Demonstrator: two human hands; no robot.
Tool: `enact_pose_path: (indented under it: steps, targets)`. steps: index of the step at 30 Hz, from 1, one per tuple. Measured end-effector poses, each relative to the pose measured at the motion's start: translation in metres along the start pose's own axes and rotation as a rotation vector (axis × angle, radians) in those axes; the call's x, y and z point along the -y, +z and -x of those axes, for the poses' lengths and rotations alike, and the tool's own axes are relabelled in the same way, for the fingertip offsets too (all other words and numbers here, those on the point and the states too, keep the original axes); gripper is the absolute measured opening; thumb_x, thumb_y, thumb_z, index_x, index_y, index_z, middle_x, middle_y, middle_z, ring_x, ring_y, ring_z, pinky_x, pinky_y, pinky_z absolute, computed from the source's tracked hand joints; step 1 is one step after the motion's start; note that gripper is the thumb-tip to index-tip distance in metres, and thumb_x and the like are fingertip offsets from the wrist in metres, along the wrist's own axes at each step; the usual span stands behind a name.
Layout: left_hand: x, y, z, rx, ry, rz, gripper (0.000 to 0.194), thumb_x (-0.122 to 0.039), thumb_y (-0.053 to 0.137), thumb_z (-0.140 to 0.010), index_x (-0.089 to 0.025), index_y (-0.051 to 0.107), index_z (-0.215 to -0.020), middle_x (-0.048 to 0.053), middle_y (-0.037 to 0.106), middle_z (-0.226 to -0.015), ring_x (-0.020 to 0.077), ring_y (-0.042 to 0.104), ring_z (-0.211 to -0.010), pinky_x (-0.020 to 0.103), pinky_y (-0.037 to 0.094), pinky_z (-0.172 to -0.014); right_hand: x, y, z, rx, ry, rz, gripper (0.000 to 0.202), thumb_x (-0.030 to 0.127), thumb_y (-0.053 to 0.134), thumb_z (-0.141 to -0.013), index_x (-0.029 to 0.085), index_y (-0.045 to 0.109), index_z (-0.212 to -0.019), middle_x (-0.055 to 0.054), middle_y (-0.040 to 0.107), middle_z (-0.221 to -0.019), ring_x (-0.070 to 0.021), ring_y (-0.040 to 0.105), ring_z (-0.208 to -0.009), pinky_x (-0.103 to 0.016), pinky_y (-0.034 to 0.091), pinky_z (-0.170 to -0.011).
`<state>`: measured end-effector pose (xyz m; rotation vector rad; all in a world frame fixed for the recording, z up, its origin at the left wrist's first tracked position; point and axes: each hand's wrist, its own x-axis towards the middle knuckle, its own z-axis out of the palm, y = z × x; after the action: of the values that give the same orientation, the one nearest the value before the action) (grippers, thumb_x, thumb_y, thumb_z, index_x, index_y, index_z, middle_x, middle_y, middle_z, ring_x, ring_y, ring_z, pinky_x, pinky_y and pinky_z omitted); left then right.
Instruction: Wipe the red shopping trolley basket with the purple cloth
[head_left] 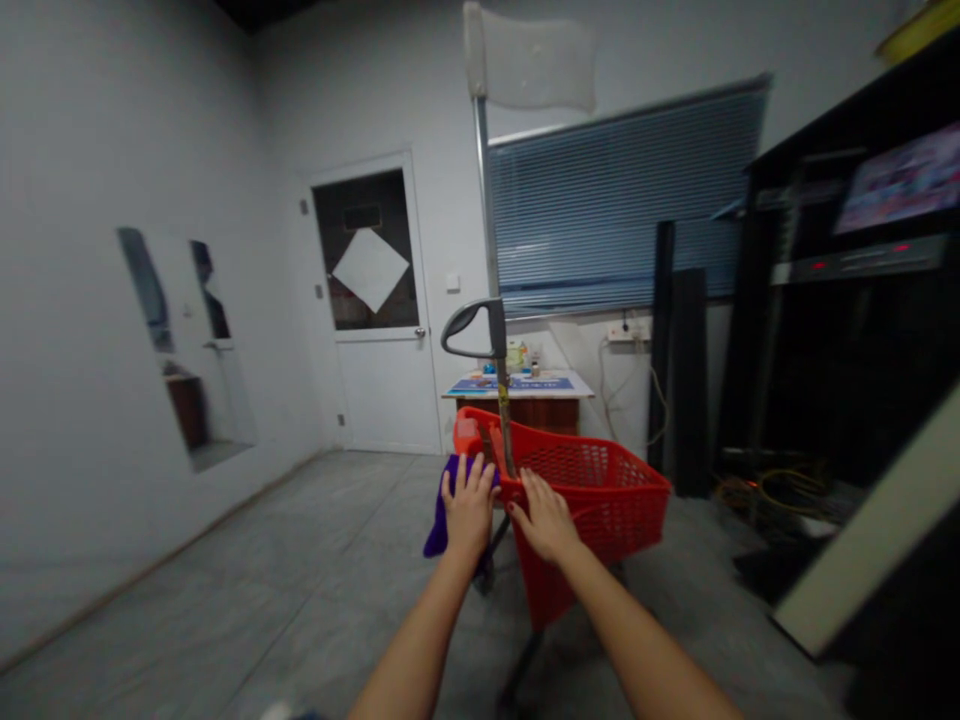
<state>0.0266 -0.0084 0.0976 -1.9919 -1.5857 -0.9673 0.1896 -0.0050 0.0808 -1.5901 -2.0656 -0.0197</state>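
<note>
A red plastic shopping cart [600, 480] stands in front of me, with a metal pole [484, 200] rising from its near side and a grey loop handle [495, 328] on the pole. My left hand [470, 505] lies with fingers spread over a purple cloth [439, 520] that hangs at the cart's left corner. Just right of the pole's foot, my right hand [544, 515] rests on the cart's red rim, its fingers stretched out. Atop the pole is a pale flag-shaped panel [536, 62].
Behind the cart is a small table [581, 385] with small items. A white door [382, 395] is at the back left, a mirror [225, 400] on the left wall. At right stand a dark rack [862, 350], a leaning pale board [877, 540] and yellow cables [795, 492] on the floor.
</note>
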Motion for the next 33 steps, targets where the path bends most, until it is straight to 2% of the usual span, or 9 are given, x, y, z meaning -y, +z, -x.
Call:
enact_pose_path:
  steps: [4,7,11,15,17,21,25,30,33]
  targets:
    - [0.017,-0.003,0.0,0.053,0.187,-0.012,0.043,-0.03,0.047,-0.094,-0.04,0.046,-0.136,-0.003,0.04,-0.149,0.0226,0.022,-0.143,0.051,0.011,-0.116,0.001,0.002,0.0,0.001,0.008,0.0,0.068,0.053,0.029,-0.095,0.017,0.018,-0.151,-0.01,0.024,-0.156,-0.0217,0.02,-0.143,-0.041,0.02,-0.112]
    - [0.023,-0.002,-0.002,0.023,0.167,-0.04,0.044,-0.031,0.046,-0.095,-0.038,0.044,-0.138,-0.002,0.04,-0.149,0.0222,0.026,-0.142,0.051,0.01,-0.116,0.003,0.003,-0.001,0.01,0.006,-0.001,0.068,0.053,0.028,-0.095,0.018,0.016,-0.151,-0.009,0.022,-0.156,-0.0214,0.019,-0.143,-0.041,0.02,-0.112]
    - [0.017,0.008,0.003,-0.059,0.071,-0.098,0.044,-0.034,0.047,-0.095,-0.035,0.046,-0.138,0.0,0.039,-0.15,0.0246,0.024,-0.143,0.053,0.016,-0.114,0.007,0.002,-0.001,0.02,0.023,0.019,0.069,0.053,0.028,-0.095,0.016,0.014,-0.152,-0.008,0.02,-0.157,-0.0204,0.018,-0.143,-0.038,0.02,-0.112]
    - [0.018,0.012,0.008,-0.036,0.244,-0.149,0.051,-0.033,0.048,-0.093,-0.038,0.038,-0.143,-0.003,0.035,-0.152,0.0236,0.019,-0.144,0.05,0.02,-0.114,0.009,0.001,0.001,0.029,0.031,0.042,0.069,0.053,0.026,-0.095,0.015,0.015,-0.151,-0.008,0.02,-0.157,-0.0198,0.018,-0.143,-0.037,0.02,-0.112]
    - [0.021,0.01,0.009,-0.028,0.28,-0.158,0.054,-0.032,0.047,-0.093,-0.038,0.034,-0.145,-0.003,0.034,-0.152,0.0227,0.018,-0.145,0.049,0.02,-0.114,0.009,0.001,0.002,0.024,0.03,0.048,0.069,0.053,0.026,-0.095,0.014,0.015,-0.151,-0.008,0.02,-0.157,-0.0194,0.018,-0.143,-0.037,0.019,-0.112]
    - [0.02,0.011,0.005,-0.058,0.172,-0.133,0.05,-0.032,0.045,-0.095,-0.037,0.037,-0.144,-0.003,0.035,-0.152,0.0233,0.019,-0.144,0.051,0.02,-0.113,0.014,0.002,0.002,0.016,0.037,0.047,0.07,0.053,0.026,-0.095,0.013,0.016,-0.151,-0.007,0.021,-0.156,-0.0199,0.019,-0.143,-0.037,0.02,-0.112]
    - [0.019,0.014,-0.001,-0.087,0.102,-0.11,0.044,-0.034,0.047,-0.094,-0.031,0.047,-0.138,0.001,0.044,-0.147,0.0248,0.022,-0.143,0.051,0.019,-0.114,0.022,0.003,0.003,0.02,0.027,0.048,0.07,0.054,0.027,-0.094,0.013,0.017,-0.151,-0.008,0.022,-0.156,-0.0205,0.019,-0.143,-0.038,0.02,-0.112]
    - [0.038,0.005,-0.005,-0.048,0.196,-0.129,0.045,-0.034,0.046,-0.095,-0.032,0.044,-0.14,0.0,0.043,-0.148,0.0218,0.024,-0.143,0.046,0.017,-0.116,0.029,0.006,0.004,0.012,0.012,0.056,0.072,0.055,0.03,-0.093,0.014,0.016,-0.151,-0.008,0.021,-0.156,-0.0215,0.02,-0.142,-0.039,0.021,-0.112]
    - [0.045,0.001,-0.004,-0.056,0.153,-0.151,0.047,-0.031,0.043,-0.096,-0.028,0.041,-0.143,0.003,0.038,-0.15,0.0227,0.024,-0.143,0.049,0.017,-0.116,0.033,0.01,0.004,0.013,-0.003,0.052,0.074,0.057,0.03,-0.093,0.014,0.015,-0.151,-0.008,0.021,-0.156,-0.0219,0.02,-0.143,-0.039,0.02,-0.112]
